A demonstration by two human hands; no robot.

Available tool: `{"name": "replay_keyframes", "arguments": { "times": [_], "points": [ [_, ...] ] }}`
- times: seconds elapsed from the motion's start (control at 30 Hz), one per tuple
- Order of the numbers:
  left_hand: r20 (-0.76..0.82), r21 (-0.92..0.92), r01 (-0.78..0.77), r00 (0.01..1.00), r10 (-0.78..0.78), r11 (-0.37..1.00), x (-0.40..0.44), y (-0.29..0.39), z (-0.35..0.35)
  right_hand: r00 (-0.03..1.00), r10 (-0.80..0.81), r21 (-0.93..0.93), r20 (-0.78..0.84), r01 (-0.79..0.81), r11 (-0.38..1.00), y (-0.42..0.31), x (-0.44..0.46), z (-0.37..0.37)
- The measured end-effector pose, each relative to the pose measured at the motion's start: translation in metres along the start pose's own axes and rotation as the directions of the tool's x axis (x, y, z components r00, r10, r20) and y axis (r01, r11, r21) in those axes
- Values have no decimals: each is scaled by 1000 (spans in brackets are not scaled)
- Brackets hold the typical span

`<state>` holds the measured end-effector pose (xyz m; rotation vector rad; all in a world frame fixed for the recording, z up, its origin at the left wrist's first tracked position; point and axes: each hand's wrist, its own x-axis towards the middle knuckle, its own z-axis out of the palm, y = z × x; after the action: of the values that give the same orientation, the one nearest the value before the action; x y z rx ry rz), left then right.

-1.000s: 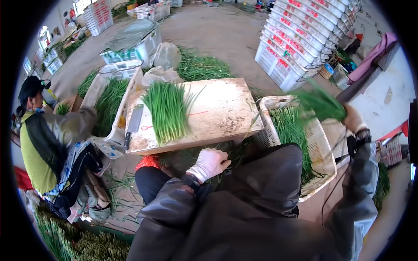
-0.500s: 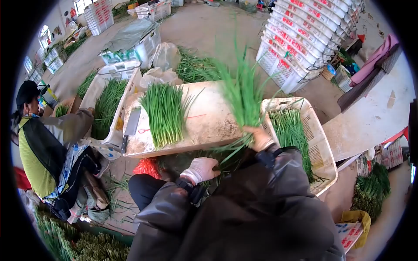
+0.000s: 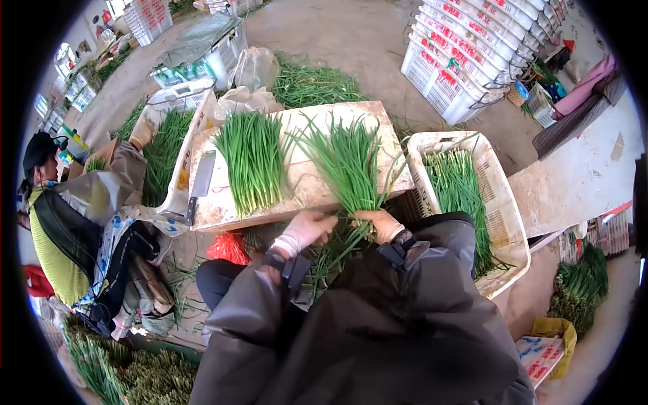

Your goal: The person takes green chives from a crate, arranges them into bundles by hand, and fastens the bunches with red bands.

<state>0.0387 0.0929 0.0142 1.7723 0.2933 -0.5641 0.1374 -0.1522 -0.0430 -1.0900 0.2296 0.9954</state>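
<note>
My right hand point(image 3: 382, 225) grips a bunch of green chives point(image 3: 351, 165) by its lower ends. The leaves fan out over the right half of the worn white board point(image 3: 304, 179). My left hand point(image 3: 305, 231), in a pale glove, is closed just left of the bunch's base; whatever its fingertips pinch is too small to make out. A neat pile of chives point(image 3: 251, 162) lies on the board's left half, beside a cleaver point(image 3: 202, 177) with a dark handle. Loose leaves point(image 3: 337, 255) hang below my hands.
Right of the board stands a white crate point(image 3: 503, 223) holding chives. Another chive-filled crate point(image 3: 192, 145) is at left, beside a seated co-worker point(image 3: 67, 229) reaching into it. Stacked white crates point(image 3: 459, 67) rise behind. A red plastic bag point(image 3: 229, 248) sits below the board.
My right hand has lowered the chive bunch from upright onto the board, leaves tilting left. My left hand has moved up close to the bunch's base. The co-worker's arm reaches farther into the crate.
</note>
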Motion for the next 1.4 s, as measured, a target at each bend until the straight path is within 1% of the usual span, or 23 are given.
{"name": "replay_keyframes", "arguments": {
  "times": [0.1, 0.13, 0.2, 0.23, 0.33, 0.4, 0.47, 0.53, 0.57, 0.67, 0.83, 0.93, 1.0, 1.07, 1.1, 1.13, 1.17, 1.23, 1.27, 1.3, 1.33, 1.37, 1.4],
  "points": [
    [79, -175, 47, 996, -34, 983, 13, -6, 8, 999, -15, 45, 53, 13, 999, -2, -16, 17],
    [166, -424, -6, 983, 84, 905, 26, -15, 18, 993, -39, 55, 111, 33, 998, 1, -18, 20],
    [232, -825, -7, 907, 351, 565, 43, -24, 42, 980, 34, -17, 198, -31, 999, 0, -28, 26],
    [201, -856, 38, 943, 265, 515, 35, -23, 44, 979, 62, -20, 192, -60, 998, 2, -34, 30],
    [195, -899, 110, 967, 162, 424, 38, -22, 50, 980, 125, 24, 155, -130, 991, 16, -49, 44],
    [160, -927, 105, 979, 128, 360, 43, -26, 56, 986, 126, 111, 113, -139, 984, 22, -54, 48],
    [127, -950, 93, 987, 98, 299, 52, -31, 60, 988, 123, 105, 91, -133, 986, 24, -53, 42],
    [94, -948, 62, 992, 90, 311, 54, -31, 60, 993, 89, 134, 83, -99, 986, 16, -63, 48],
    [84, -941, 53, 993, 78, 334, 54, -33, 60, 998, 65, 32, -16, -65, 997, 26, -46, 30],
    [77, -936, 53, 995, 58, 349, 55, -42, 60, 950, -245, -214, -194, 203, 956, 34, -31, 18],
    [7, -920, -23, 997, 76, 392, 56, -50, 60, 894, -445, -418, -55, 384, 823, 33, -11, 15],
    [-24, -898, -60, 996, 87, 435, 50, -47, 61, 851, -522, -732, 55, 389, 559, 24, -13, 26],
    [-14, -878, -77, 991, 135, 473, 52, -47, 62, 845, -530, -681, 66, 427, 595, 25, -11, 29],
    [7, -851, -48, 995, 102, 523, 49, -37, 57, 826, -556, -666, 88, 464, 584, 31, 0, 20],
    [28, -853, -29, 994, 101, 522, 55, -41, 56, 864, -491, -610, 107, 448, 654, 24, -9, 26],
    [48, -854, -12, 994, 102, 520, 57, -41, 55, 817, -561, -739, 135, 460, 492, 20, -17, 30],
    [-11, -846, -73, 993, 120, 529, 59, -41, 56, 765, -619, -840, 177, 445, 310, 15, -27, 34],
    [-108, -805, -166, 985, 134, 570, 76, -49, 55, 643, -688, -914, 337, 398, -75, 1, -55, 48],
    [-156, -779, -210, 978, 142, 590, 81, -52, 56, 711, -598, -904, 369, 424, -53, -8, -73, 55],
    [-250, -791, -224, 968, 33, 569, 61, -30, 58, 736, -526, -878, 425, 476, -43, -13, -90, 66],
    [-272, -788, -235, 962, 21, 569, 63, -29, 57, 754, -450, -851, 479, 525, -27, -14, -101, 73],
    [-293, -784, -247, 956, 10, 569, 66, -28, 57, 680, -408, -785, 609, 591, -187, -8, -103, 71],
    [-314, -780, -257, 950, -1, 570, 66, -25, 56, 622, -400, -737, 673, 610, -293, 0, -104, 73]
  ]
}}
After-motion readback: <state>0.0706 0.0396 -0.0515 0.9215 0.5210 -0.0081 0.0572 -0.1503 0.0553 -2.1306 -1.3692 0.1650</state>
